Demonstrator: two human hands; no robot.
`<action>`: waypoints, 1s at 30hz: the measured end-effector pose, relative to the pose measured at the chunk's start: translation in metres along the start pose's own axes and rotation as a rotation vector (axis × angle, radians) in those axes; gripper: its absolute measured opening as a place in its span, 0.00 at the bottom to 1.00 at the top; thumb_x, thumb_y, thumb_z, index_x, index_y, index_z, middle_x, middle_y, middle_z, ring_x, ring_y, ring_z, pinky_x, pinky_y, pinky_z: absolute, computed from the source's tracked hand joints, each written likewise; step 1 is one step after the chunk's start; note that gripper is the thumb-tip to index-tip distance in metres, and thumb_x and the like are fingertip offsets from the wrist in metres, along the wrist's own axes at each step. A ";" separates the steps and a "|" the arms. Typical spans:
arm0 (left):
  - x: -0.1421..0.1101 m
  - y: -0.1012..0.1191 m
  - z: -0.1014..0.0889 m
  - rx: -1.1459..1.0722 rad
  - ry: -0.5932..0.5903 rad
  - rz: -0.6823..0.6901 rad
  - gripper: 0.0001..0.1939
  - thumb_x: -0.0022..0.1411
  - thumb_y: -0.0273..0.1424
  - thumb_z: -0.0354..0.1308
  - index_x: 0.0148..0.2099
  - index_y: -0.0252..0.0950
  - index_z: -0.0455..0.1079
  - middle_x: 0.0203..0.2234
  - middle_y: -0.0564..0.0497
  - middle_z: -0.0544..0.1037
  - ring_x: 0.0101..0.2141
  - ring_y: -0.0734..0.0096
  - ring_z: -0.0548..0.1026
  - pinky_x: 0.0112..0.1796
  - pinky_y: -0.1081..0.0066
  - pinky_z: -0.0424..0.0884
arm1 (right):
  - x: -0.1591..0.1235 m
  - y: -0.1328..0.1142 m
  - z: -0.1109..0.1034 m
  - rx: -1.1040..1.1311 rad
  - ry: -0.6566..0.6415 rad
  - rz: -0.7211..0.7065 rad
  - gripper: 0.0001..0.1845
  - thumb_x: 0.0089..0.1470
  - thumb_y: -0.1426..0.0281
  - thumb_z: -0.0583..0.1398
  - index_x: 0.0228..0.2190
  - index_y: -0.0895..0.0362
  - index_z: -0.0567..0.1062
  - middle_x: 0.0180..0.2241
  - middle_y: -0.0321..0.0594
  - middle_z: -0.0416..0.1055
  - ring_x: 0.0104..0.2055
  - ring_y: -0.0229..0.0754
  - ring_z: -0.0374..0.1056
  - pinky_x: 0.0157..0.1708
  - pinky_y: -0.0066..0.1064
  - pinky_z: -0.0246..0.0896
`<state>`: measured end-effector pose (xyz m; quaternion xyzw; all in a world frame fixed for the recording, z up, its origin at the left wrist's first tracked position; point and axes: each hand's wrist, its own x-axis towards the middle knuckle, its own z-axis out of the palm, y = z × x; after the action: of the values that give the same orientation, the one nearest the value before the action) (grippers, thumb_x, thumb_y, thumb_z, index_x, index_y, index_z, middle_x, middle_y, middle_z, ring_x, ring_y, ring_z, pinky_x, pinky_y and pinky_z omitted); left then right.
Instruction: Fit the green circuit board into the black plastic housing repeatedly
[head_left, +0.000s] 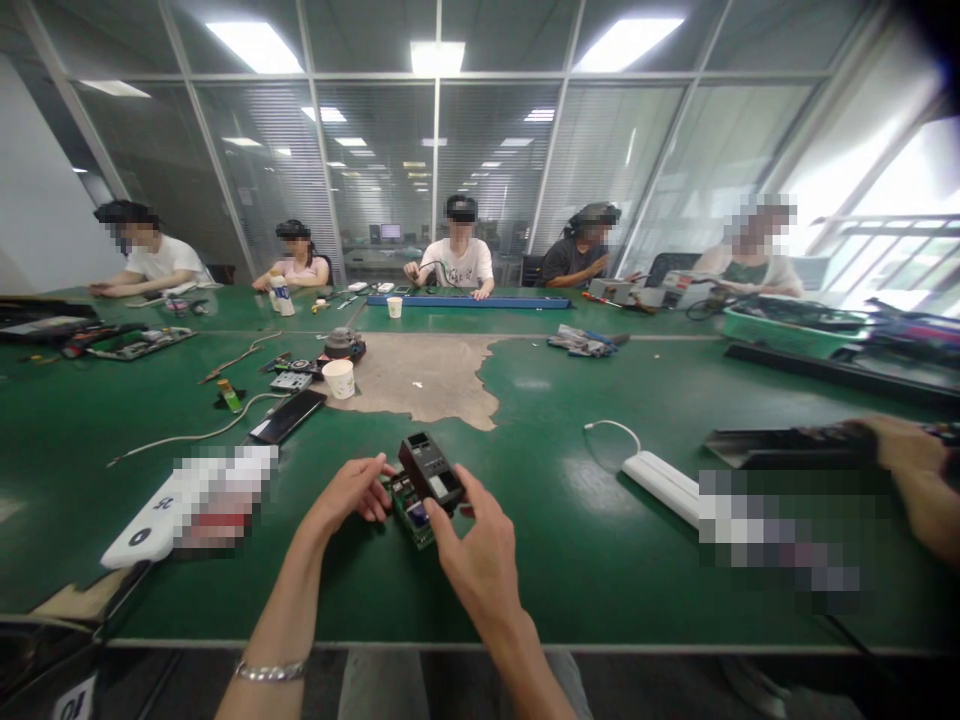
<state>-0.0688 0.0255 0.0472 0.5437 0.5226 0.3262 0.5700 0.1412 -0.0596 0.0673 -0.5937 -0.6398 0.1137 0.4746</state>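
A black rectangular plastic cover (pixel 427 462) with square cut-outs is tilted over a green circuit board unit (pixel 409 515) with components on it. My right hand (pixel 481 530) grips the cover, thumb on the near side and fingers round its right edge. Beside the unit's left side is my left hand (pixel 354 494), its fingers loosely bent and apart; whether its fingertips touch the unit I cannot tell. The unit sits low over the green table (pixel 555 590), close in front of me.
A phone (pixel 289 416), paper cup (pixel 338 379) and white power bank-like case (pixel 154 515) lie to the left. On the right are a long white bar (pixel 664 487) with a cable and a neighbour's hand (pixel 919 470) on a black part. Several people sit across the table.
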 end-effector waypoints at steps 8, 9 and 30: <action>0.001 -0.002 0.001 0.132 -0.060 0.018 0.29 0.58 0.56 0.55 0.39 0.31 0.70 0.27 0.44 0.80 0.22 0.69 0.78 0.21 0.76 0.69 | 0.012 0.045 -0.009 -0.203 -0.069 0.108 0.22 0.56 0.63 0.58 0.51 0.58 0.70 0.41 0.46 0.74 0.43 0.50 0.69 0.45 0.39 0.63; 0.001 -0.001 0.001 0.136 -0.064 0.023 0.29 0.59 0.55 0.55 0.39 0.31 0.70 0.27 0.44 0.80 0.22 0.69 0.78 0.21 0.77 0.69 | 0.010 0.048 -0.008 -0.230 -0.081 0.104 0.22 0.56 0.63 0.58 0.51 0.58 0.70 0.41 0.46 0.74 0.44 0.51 0.69 0.45 0.39 0.62; -0.002 0.001 0.000 0.039 -0.067 0.026 0.26 0.58 0.52 0.57 0.37 0.30 0.72 0.27 0.44 0.80 0.20 0.71 0.77 0.19 0.79 0.67 | -0.008 0.010 -0.013 0.081 0.000 0.066 0.23 0.54 0.62 0.60 0.51 0.57 0.71 0.45 0.46 0.74 0.43 0.46 0.70 0.44 0.37 0.65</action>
<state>-0.0688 0.0236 0.0486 0.5721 0.5022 0.3051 0.5723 0.1564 -0.0692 0.0630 -0.5948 -0.6145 0.1553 0.4944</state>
